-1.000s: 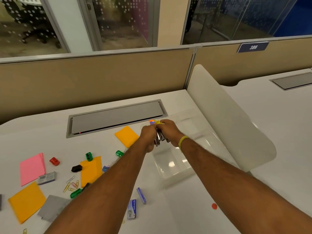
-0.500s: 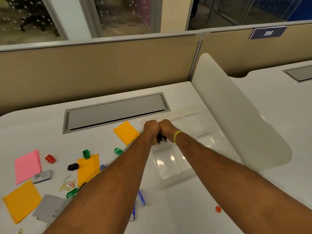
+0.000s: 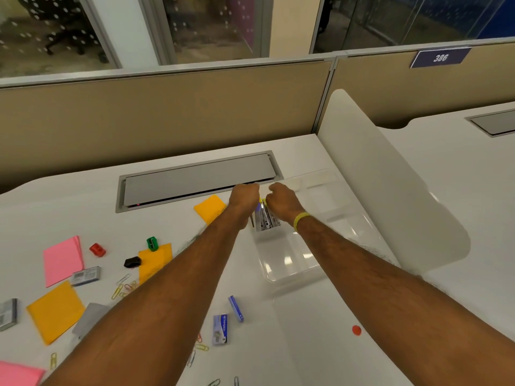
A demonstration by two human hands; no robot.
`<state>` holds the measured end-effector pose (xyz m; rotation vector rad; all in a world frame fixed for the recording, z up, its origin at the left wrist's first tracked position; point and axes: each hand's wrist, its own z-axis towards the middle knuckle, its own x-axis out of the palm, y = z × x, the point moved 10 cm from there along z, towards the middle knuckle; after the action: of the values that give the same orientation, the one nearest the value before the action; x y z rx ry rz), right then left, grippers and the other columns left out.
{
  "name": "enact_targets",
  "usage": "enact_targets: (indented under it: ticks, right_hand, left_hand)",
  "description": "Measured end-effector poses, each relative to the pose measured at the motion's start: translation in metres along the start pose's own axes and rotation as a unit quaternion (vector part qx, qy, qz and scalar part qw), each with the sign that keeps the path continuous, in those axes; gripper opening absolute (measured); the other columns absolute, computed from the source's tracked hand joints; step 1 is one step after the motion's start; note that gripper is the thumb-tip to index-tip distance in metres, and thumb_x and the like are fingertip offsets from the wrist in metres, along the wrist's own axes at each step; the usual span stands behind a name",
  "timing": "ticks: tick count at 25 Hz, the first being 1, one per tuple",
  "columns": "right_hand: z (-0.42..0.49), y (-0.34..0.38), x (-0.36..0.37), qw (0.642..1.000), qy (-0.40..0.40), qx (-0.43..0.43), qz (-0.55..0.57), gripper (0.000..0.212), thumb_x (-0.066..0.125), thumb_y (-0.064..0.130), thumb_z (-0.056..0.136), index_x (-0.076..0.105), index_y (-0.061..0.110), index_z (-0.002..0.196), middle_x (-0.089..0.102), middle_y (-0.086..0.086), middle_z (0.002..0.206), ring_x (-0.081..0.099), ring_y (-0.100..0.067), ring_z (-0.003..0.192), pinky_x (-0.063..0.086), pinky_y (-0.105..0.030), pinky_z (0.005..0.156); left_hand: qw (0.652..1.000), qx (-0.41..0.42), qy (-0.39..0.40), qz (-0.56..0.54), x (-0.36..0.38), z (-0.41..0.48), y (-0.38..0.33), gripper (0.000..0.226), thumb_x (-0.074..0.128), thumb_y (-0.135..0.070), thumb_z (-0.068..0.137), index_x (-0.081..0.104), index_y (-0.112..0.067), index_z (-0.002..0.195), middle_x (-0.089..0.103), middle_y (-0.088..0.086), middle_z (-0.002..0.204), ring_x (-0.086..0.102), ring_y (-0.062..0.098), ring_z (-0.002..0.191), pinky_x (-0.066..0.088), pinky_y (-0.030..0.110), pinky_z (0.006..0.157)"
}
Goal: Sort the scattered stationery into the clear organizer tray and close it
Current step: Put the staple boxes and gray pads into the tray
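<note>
Head view of a white desk (image 3: 320,358) carrying a clear organizer tray (image 3: 292,260), which lies open just beside the foot of a curved white divider (image 3: 390,190) on its right. A grey cable hatch (image 3: 195,181) is set into the desk beyond the tray's far-left corner. Both forearms reach out over the near end of the tray. The left hand (image 3: 245,195) and the right hand (image 3: 280,200), the latter with a yellow wristband (image 3: 301,218), hover close together but apart over the tray's far-left compartment, knuckles up and fingers curled under. Whether either hand grasps anything cannot be told. Beneath and between them a bundle of silver and yellow pieces (image 3: 264,220) stands in that compartment; their kind is too blurred to name. The compartment nearest the viewer holds nothing visible. Left of the tray, still loose on the desk: orange note pads (image 3: 210,208), the nearest just beside it, a pink note pad (image 3: 62,259) well apart, a grey pad (image 3: 89,320), staple boxes (image 3: 85,275), a green sharpener (image 3: 152,243), a red sharpener (image 3: 97,249), a small black piece (image 3: 132,262) and scattered paper clips (image 3: 122,288). Nearer than the tray lie two small blue boxes (image 3: 220,328) and a red dot (image 3: 356,330).
</note>
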<state>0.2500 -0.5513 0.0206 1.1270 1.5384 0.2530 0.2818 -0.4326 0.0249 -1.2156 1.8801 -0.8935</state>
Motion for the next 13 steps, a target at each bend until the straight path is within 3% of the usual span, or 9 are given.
enact_targets:
  ticks: [2, 4, 9, 13]
  right_hand:
    - [-0.013, 0.003, -0.009, 1.0, -0.014, -0.025, 0.002, 0.042, 0.046, 0.014, 0.094, 0.048, 0.006, 0.135, 0.051, -0.013, 0.14, 0.049, -0.028, 0.125, 0.038, -0.026, 0.095]
    - [-0.027, 0.001, -0.006, 0.999, -0.002, -0.044, -0.001, 0.043, 0.05, 0.018, 0.094, 0.048, 0.008, 0.136, 0.053, -0.012, 0.138, 0.051, -0.028, 0.124, 0.039, -0.028, 0.097]
    - [-0.079, 0.005, 0.011, 0.993, 0.0, -0.112, -0.036, 0.033, 0.061, 0.023, 0.09, 0.055, 0.009, 0.119, 0.064, -0.011, 0.117, 0.06, -0.03, 0.107, 0.047, -0.031, 0.087]
    - [-0.127, 0.011, 0.042, 0.983, 0.03, -0.162, -0.08, 0.06, 0.062, 0.032, 0.091, 0.038, 0.013, 0.143, 0.045, -0.008, 0.146, 0.043, -0.025, 0.133, 0.036, -0.036, 0.11]
  left_hand:
    - [0.998, 0.043, -0.014, 0.052, -0.021, -0.01, -0.002, 0.038, 0.041, -0.031, 0.102, 0.053, -0.005, 0.127, 0.055, 0.007, 0.118, 0.051, 0.024, 0.11, 0.04, 0.033, 0.096]
    - [0.984, 0.103, -0.004, 0.146, -0.039, -0.03, 0.001, 0.047, 0.035, -0.033, 0.103, 0.041, -0.009, 0.142, 0.043, 0.007, 0.147, 0.041, 0.025, 0.133, 0.03, 0.034, 0.11]
    - [0.972, 0.115, -0.017, 0.204, -0.08, -0.067, 0.047, 0.061, 0.038, -0.049, 0.099, 0.043, -0.004, 0.14, 0.044, 0.016, 0.146, 0.043, 0.033, 0.132, 0.033, 0.043, 0.108]
    - [0.961, 0.126, -0.018, 0.244, -0.098, -0.108, 0.087, 0.071, 0.042, -0.059, 0.093, 0.035, -0.014, 0.147, 0.037, 0.008, 0.153, 0.035, 0.024, 0.14, 0.027, 0.037, 0.112]
